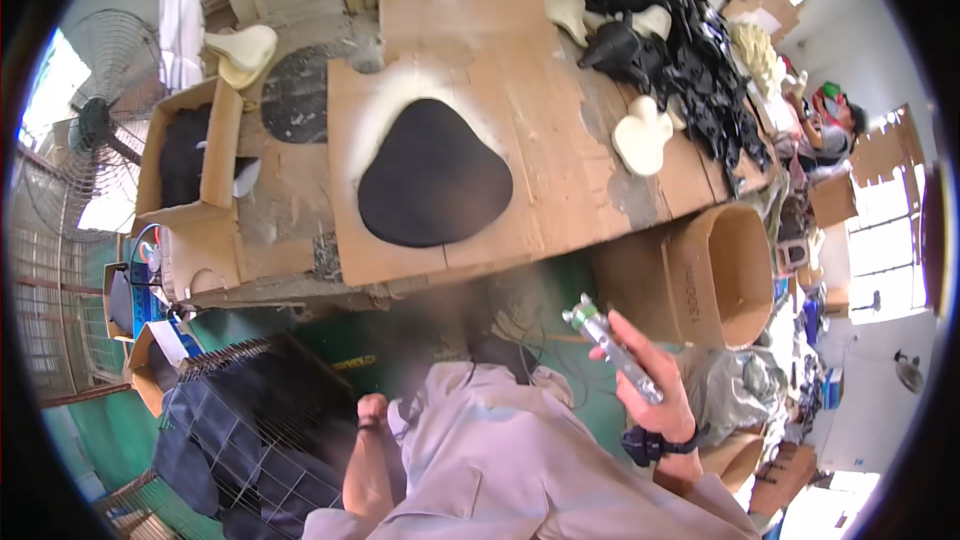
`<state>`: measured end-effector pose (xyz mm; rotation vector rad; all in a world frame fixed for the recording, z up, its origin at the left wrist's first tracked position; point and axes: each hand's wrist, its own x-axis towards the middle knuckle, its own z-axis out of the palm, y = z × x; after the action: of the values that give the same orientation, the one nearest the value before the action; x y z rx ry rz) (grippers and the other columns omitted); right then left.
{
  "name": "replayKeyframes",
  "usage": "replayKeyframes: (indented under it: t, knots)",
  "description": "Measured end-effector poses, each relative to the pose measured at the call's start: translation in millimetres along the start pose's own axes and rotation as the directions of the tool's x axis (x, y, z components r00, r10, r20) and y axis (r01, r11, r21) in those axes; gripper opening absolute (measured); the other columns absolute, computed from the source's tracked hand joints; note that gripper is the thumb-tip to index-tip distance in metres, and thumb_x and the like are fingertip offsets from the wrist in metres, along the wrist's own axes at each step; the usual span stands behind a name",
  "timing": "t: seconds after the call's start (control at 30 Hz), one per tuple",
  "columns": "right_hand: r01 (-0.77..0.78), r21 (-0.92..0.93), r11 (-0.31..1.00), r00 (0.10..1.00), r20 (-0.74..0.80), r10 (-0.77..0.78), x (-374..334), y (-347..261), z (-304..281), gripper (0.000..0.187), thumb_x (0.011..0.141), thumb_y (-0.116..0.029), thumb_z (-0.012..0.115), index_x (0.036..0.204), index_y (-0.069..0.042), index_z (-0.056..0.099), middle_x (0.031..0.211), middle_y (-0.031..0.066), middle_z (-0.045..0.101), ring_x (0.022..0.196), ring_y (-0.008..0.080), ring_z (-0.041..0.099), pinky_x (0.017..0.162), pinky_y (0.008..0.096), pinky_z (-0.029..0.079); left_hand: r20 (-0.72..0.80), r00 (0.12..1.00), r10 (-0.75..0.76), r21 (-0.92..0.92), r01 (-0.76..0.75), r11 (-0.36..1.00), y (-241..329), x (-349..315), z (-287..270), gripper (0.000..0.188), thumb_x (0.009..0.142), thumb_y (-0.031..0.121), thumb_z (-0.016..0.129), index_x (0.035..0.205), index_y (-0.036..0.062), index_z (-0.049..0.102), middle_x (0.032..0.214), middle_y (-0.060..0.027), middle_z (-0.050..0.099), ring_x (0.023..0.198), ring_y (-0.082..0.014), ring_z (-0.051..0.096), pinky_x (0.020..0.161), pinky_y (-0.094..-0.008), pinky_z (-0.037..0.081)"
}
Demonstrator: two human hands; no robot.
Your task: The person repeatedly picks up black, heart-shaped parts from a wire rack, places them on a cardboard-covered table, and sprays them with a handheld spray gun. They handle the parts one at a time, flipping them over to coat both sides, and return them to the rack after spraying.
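My right hand (655,380) is raised at the table's near side, fingers wrapped round a silver metal spray gun (622,352) with a green tint near its front end. Down beside my lap, my left hand (372,408) is closed in a fist; anything inside it is hidden. Ahead of both hands a black rounded-triangular saddle cover (435,175) lies flat on a cardboard sheet (545,140). Whitish overspray marks the cardboard around its upper edge. Neither hand touches the cover.
Cream saddle-shaped foam pads (643,137) and a heap of black covers (690,60) lie at the table's right. A cardboard box (222,155) and a fan (95,125) stand left. Below are a wire rack with black sheets (250,430) and a cardboard drum (690,275). Another person (830,130) is far right.
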<state>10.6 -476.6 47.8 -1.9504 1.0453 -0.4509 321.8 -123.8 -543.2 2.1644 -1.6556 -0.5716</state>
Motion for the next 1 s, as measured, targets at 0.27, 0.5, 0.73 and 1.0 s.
replayKeyframes:
  t: [0.27, 0.5, 0.73, 1.0]
  knots:
    - [-0.014, -0.106, 0.994, 0.998, 0.067, 0.021, -9, -35, -6, 0.063, 0.078, 0.004, 0.071, 0.138, 0.0, 0.053, 0.106, 0.0182, 0.069, 0.088, 0.0276, 0.069, 0.078, 0.0329, 0.053, 0.282, 0.762, -0.584, -0.845, 0.485, 0.226, 21, -21, 24, 0.015, 0.087, 0.008, 0.055, 0.074, 0.0037, 0.06, 0.062, -0.0019, 0.051, 0.049, -0.0197, 0.048, 0.046, -0.032, 0.042]
    - [0.043, -0.151, 0.988, 0.994, -0.092, -0.057, -1, -23, -22, 0.061, 0.076, 0.006, 0.073, 0.135, -0.001, 0.057, 0.1, 0.0183, 0.069, 0.081, 0.0292, 0.068, 0.074, 0.0312, 0.053, 0.627, 0.468, -0.622, -0.756, 0.557, -0.343, 43, 46, -49, 0.015, 0.091, 0.009, 0.058, 0.105, 0.006, 0.062, 0.08, -0.0047, 0.062, 0.065, -0.0168, 0.062, 0.053, -0.0341, 0.053]
    - [0.062, -0.128, 0.99, 0.992, 0.121, -0.047, -1, 5, -44, 0.071, 0.069, 0.01, 0.065, 0.138, -0.004, 0.055, 0.097, 0.0191, 0.067, 0.081, 0.0365, 0.066, 0.075, 0.0347, 0.052, 0.017, 0.676, -0.736, -0.54, 0.626, 0.562, 91, 110, -76, 0.017, 0.088, 0.007, 0.063, 0.105, 0.0063, 0.064, 0.088, -0.0101, 0.068, 0.072, -0.0256, 0.066, 0.064, -0.0381, 0.054]
    - [0.036, -0.113, 0.993, 0.999, -0.005, -0.036, 15, 13, -52, 0.06, 0.078, 0.004, 0.072, 0.135, -0.001, 0.056, 0.102, 0.0176, 0.068, 0.083, 0.0288, 0.067, 0.077, 0.0322, 0.052, -0.456, 0.889, 0.051, -0.038, -0.076, 0.996, 185, 341, -207, 0.029, 0.068, -0.007, 0.062, 0.093, 0.0075, 0.059, 0.134, -0.016, 0.051, 0.131, -0.0381, 0.044, 0.101, -0.0481, 0.042]
